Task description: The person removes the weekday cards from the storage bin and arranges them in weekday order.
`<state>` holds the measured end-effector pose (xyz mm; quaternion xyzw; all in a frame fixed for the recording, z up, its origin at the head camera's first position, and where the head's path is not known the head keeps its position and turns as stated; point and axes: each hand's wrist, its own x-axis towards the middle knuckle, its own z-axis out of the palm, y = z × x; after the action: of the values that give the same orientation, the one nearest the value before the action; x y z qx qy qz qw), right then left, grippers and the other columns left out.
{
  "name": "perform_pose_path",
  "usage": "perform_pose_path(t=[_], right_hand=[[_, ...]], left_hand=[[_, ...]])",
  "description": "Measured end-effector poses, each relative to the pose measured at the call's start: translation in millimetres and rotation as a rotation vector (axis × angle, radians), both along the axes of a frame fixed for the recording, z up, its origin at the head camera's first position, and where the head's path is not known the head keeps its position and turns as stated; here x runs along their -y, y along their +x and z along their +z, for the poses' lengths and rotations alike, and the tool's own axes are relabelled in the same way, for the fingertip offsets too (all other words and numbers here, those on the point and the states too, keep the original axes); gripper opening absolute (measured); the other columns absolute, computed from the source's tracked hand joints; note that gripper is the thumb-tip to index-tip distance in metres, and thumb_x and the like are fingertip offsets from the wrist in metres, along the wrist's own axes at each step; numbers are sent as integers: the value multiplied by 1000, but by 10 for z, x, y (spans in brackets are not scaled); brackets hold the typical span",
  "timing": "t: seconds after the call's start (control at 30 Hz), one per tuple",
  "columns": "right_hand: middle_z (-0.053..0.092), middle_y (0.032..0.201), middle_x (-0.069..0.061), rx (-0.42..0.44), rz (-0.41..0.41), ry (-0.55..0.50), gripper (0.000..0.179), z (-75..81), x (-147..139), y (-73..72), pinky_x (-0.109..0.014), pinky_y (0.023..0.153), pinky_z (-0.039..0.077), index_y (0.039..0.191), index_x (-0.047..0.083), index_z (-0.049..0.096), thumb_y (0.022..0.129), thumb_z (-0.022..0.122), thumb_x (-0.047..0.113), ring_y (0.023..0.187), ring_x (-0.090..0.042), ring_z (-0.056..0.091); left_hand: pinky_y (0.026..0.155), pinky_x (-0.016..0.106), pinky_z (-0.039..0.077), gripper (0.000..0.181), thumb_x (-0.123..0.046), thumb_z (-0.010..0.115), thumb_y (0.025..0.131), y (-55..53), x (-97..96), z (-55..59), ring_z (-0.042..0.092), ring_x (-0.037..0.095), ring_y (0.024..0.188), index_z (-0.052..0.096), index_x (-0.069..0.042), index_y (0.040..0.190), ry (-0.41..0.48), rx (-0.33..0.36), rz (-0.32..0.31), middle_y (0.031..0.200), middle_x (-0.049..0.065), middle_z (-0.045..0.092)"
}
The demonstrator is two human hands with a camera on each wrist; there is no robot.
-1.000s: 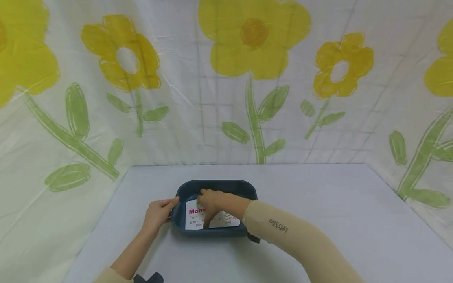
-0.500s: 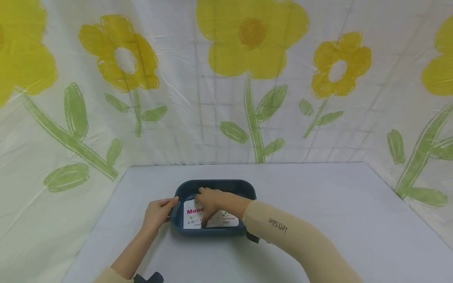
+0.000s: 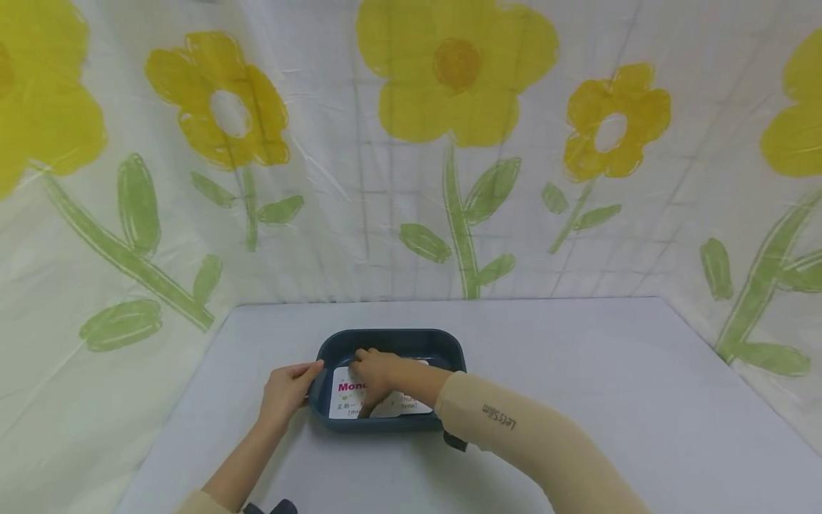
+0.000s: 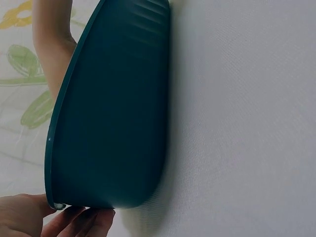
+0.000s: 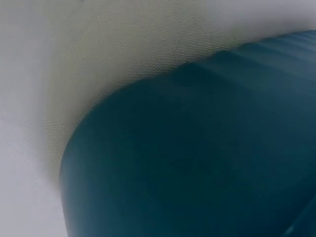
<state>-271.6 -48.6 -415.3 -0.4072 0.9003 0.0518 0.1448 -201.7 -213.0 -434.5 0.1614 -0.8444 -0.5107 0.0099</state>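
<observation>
Sleeve of beige stretch fabric (image 3: 514,421), dark lettering on it, covers the right forearm, nearest the viewer and to the right of the dark teal round-cornered plastic basin (image 3: 385,425); a black wrist device (image 3: 455,442) shows just off the basin's near right corner. The basin stands on the white desk (image 3: 559,350), its long axis running left to right. At its left end the left hand (image 3: 287,389) pinches the rim, thumb on top, fingers bent against the outer wall. Inside the basin lie white printed cards (image 3: 345,400), set in a row along that same axis, directly below the right hand (image 3: 375,375), which is the nearer one to them. Its thumb comes down near the basin's near wall, its fingers towards the far one; whether this grip pinches a card I cannot tell. The palm and wrist hide the cards' middle, so "Mon" and part of "hursday" show either side, their number unclear. The right wrist view gives only the basin's outer wall and desk. Beyond the basin hangs a white sheet with yellow flowers (image 3: 321,250)
</observation>
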Motion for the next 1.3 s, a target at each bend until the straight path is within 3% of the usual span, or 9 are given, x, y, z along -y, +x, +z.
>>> perform_pose_path(t=[0.37, 0.63, 0.8, 1.03, 1.3], right_hand=[[46, 122, 0, 21, -13, -42, 83, -46, 14, -28, -28, 90, 45, 129, 14, 50, 61, 81, 52, 103, -13, 42], [44, 125, -1, 34, 25, -48, 87, -4, -15, -71, -28, 88, 44, 132, 15, 46, 61, 80, 53, 106, -14, 38], [43, 125, 0, 35, 43, -60, 93, 95, -25, -100, -28, 88, 44, 135, 17, 43, 59, 80, 56, 105, -13, 39], [45, 121, 2, 60, 22, -60, 102, 254, -74, -146, -30, 84, 46, 135, 23, 43, 49, 83, 60, 99, -10, 42], [45, 122, 0, 36, 23, -74, 102, 407, -219, -93, -28, 80, 46, 137, 21, 41, 51, 82, 59, 99, -10, 41]], left_hand=[[71, 34, 55, 49, -35, 58, 90, -6, 14, 5, 62, 29, 97, 59, 5, 118, 37, -1, 3, 121, 24, 57], [73, 35, 54, 48, -34, 58, 90, -2, 7, 13, 62, 30, 97, 58, 6, 118, 65, -1, 9, 119, 25, 58], [74, 35, 54, 49, -34, 58, 90, 1, 11, 0, 61, 32, 99, 58, 6, 118, 62, -1, 15, 119, 26, 57], [68, 28, 55, 52, -39, 60, 88, 9, 14, -13, 62, 13, 77, 60, 5, 116, 83, 1, 45, 112, 22, 62], [67, 25, 54, 55, -43, 62, 86, 13, 17, -21, 59, 11, 73, 62, 5, 114, 70, 5, 87, 112, 22, 62]])
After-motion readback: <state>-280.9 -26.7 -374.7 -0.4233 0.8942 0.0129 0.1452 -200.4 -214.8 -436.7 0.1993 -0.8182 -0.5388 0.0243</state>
